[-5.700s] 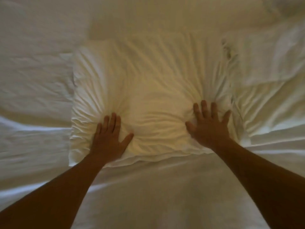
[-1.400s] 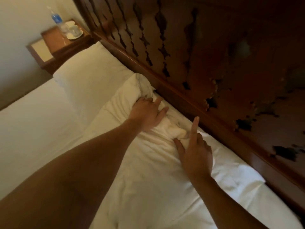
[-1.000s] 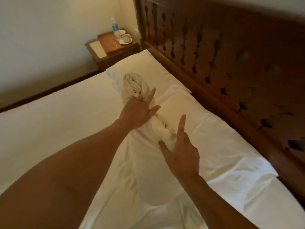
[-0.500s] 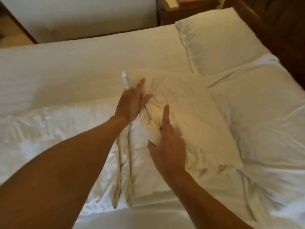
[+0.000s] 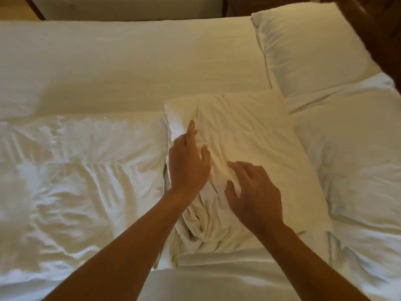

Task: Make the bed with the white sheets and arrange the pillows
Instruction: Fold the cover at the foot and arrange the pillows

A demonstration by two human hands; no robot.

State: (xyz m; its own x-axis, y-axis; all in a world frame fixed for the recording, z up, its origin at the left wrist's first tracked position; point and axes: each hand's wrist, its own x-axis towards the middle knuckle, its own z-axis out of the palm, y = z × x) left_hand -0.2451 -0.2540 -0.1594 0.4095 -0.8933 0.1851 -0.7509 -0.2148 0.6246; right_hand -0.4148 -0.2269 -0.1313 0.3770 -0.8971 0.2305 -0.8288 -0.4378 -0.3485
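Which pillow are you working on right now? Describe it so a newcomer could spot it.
Start at the dark wooden headboard at the top right, where a plump pillow lies. Nearer the middle of the bed, beneath the left hand and right hand, is the creased pillow. Unlike its whiter neighbours, it is yellowish, with loose cloth bunched at its near end.

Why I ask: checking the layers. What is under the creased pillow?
Round the creased pillow, white bedding shows, so it rests on that. Directly beneath, nothing can be seen: the pillow, the left hand and the right hand cover that patch.
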